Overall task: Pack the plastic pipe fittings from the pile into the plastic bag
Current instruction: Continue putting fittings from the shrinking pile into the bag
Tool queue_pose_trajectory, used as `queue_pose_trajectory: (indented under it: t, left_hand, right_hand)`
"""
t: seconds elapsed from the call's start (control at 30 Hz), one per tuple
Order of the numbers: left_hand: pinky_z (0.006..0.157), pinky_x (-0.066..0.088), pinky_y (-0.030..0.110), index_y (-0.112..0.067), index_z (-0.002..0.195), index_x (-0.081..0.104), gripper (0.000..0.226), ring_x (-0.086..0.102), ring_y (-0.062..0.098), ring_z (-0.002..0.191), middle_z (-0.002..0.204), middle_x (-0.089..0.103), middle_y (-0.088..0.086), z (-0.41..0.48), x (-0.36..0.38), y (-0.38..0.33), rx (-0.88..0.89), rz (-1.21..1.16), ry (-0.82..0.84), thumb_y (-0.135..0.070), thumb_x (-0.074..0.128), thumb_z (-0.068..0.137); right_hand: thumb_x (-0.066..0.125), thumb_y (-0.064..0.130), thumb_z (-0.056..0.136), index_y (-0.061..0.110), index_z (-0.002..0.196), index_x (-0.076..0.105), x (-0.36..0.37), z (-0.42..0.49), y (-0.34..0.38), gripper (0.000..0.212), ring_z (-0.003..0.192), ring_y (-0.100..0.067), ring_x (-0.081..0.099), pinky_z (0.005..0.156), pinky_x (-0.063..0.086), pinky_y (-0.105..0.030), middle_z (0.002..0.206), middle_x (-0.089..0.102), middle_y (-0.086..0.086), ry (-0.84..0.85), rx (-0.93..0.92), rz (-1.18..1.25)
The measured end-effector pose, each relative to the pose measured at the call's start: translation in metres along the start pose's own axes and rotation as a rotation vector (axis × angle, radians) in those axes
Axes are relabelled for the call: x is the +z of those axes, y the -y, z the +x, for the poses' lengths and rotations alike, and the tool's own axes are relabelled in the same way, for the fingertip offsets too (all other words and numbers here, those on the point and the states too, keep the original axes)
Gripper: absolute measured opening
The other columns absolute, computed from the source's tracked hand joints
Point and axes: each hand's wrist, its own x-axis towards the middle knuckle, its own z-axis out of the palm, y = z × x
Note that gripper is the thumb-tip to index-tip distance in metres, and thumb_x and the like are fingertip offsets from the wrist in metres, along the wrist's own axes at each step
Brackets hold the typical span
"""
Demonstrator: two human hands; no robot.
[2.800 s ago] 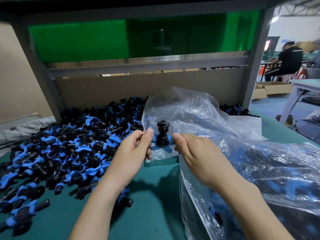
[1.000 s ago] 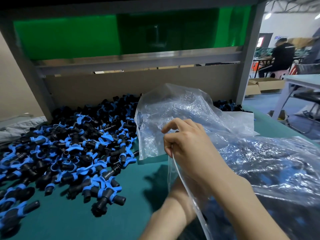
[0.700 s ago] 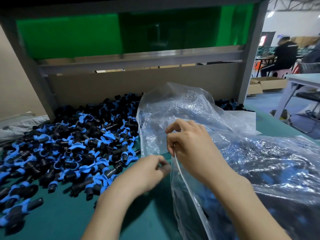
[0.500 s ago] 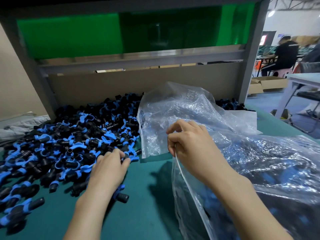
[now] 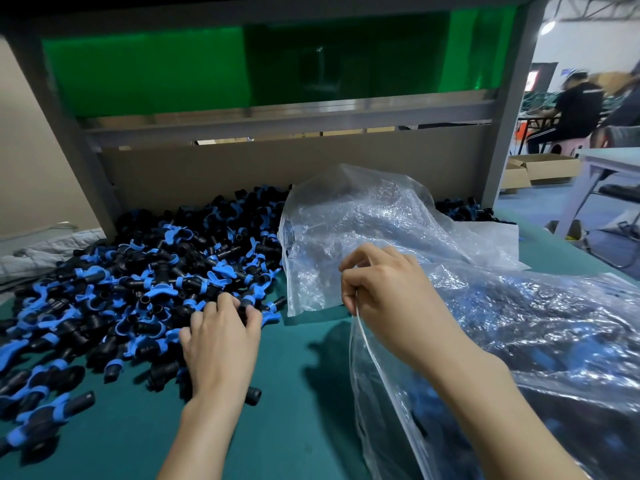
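A big pile of black and blue plastic pipe fittings (image 5: 138, 278) covers the left of the green table. My left hand (image 5: 218, 348) lies on the pile's near right edge, its fingertips curled round a black fitting there. A clear plastic bag (image 5: 519, 341) with several fittings inside lies at the right. My right hand (image 5: 388, 292) pinches the bag's rim and holds the mouth up and open toward the pile. One loose fitting (image 5: 252, 396) lies beside my left wrist.
More crumpled clear plastic (image 5: 363, 220) stands behind the bag. A cardboard back wall (image 5: 242, 168) and a grey frame post (image 5: 502, 133) bound the bench. Bare green mat (image 5: 294, 427) shows between my arms. A person (image 5: 575, 109) sits far off at the right.
My left hand came out of the bag, moved left to the pile and now curls its fingertips on a fitting. My right hand has kept the bag's rim pinched in place.
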Motion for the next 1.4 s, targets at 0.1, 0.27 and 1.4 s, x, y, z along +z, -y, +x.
queue_pose_trajectory:
  t: [0.1,0.27,1.4]
  left_hand:
    - [0.081,0.044,0.046,-0.015,0.087,0.056,0.027,0.053,0.029,0.084,0.081,0.061,0.002,0.008,-0.021,-0.005,-0.025,-0.259,-0.090,-0.038,0.044,0.094]
    - [0.056,0.028,0.035,-0.003,0.075,0.040,0.042,0.031,0.019,0.057,0.063,0.037,0.001,0.018,-0.056,-0.028,-0.120,-0.866,0.049,-0.044,0.044,0.084]
    - [0.049,0.033,0.019,-0.017,0.063,0.041,0.029,0.038,0.011,0.058,0.061,0.044,-0.006,-0.004,-0.057,-0.060,0.180,-1.068,0.193,-0.029,0.045,0.089]
  right_hand:
    - [0.049,0.008,0.084,0.035,0.065,0.048,0.000,0.000,0.000,0.032,0.098,-0.017,0.049,0.087,0.031,-0.032,0.102,0.055,0.014,0.004,0.011,0.009]
    - [0.033,0.030,0.099,0.034,0.114,0.058,0.003,-0.001,0.001,0.030,0.107,-0.015,0.051,0.096,0.034,-0.035,0.115,0.059,0.015,-0.022,0.047,0.021]
    - [0.041,0.049,0.100,0.027,0.121,0.053,-0.003,-0.001,-0.005,0.033,0.103,-0.020,0.057,0.093,0.041,-0.038,0.115,0.065,0.010,-0.060,0.122,0.113]
